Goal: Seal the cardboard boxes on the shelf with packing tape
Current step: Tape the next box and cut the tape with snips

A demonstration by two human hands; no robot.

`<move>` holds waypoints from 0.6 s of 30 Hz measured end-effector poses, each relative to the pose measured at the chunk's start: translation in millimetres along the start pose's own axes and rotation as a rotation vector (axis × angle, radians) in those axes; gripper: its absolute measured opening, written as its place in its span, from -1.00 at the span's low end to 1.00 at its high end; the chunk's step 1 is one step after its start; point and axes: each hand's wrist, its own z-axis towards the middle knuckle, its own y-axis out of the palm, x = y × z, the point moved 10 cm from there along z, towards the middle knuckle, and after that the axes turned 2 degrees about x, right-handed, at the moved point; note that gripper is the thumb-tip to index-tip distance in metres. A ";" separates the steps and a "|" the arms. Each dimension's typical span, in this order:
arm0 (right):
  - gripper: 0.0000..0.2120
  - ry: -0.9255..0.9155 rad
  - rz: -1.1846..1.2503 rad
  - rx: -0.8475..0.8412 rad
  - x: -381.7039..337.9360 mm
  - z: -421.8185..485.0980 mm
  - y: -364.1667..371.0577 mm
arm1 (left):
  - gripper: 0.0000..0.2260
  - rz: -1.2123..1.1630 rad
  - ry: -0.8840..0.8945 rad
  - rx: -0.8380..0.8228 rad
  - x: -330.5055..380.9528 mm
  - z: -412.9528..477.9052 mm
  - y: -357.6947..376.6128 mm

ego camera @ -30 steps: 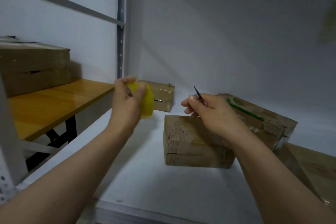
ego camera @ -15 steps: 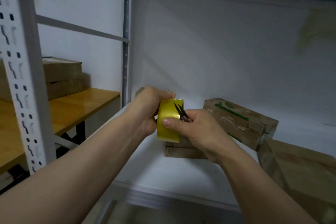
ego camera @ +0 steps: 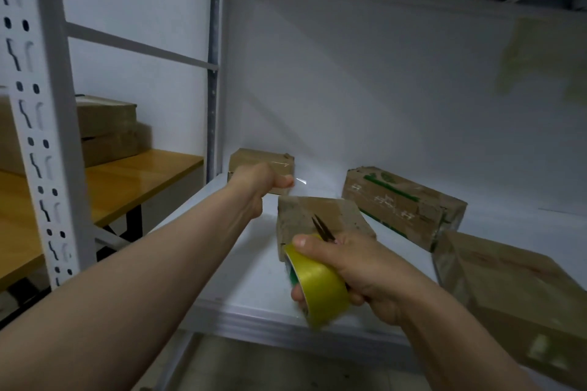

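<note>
My right hand (ego camera: 359, 267) grips a yellow roll of packing tape (ego camera: 317, 287) together with small dark scissors (ego camera: 322, 227), low over the shelf's front edge. My left hand (ego camera: 259, 182) is stretched out far over the shelf and pinches the free end of a clear tape strip (ego camera: 300, 181) pulled off the roll. Between the hands lies a small plain cardboard box (ego camera: 320, 216). Another small box (ego camera: 260, 162) stands behind my left hand at the back left. A box with green print (ego camera: 400, 203) lies to the right.
The white shelf board (ego camera: 235, 267) is bounded by a white back wall and a perforated upright (ego camera: 41, 111) on the left. A larger box (ego camera: 514, 292) sits at the right front. A wooden table (ego camera: 120, 181) with stacked boxes (ego camera: 108, 130) stands to the left.
The hands, together on the roll half a second ago, have parted. My left hand moved away over the shelf drawing tape out; my right hand dropped toward me with the roll and scissors.
</note>
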 end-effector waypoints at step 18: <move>-0.93 -0.300 0.120 -0.129 -33.8 2.4 -43.9 | -0.70 0.178 0.003 -0.499 15.5 12.3 21.0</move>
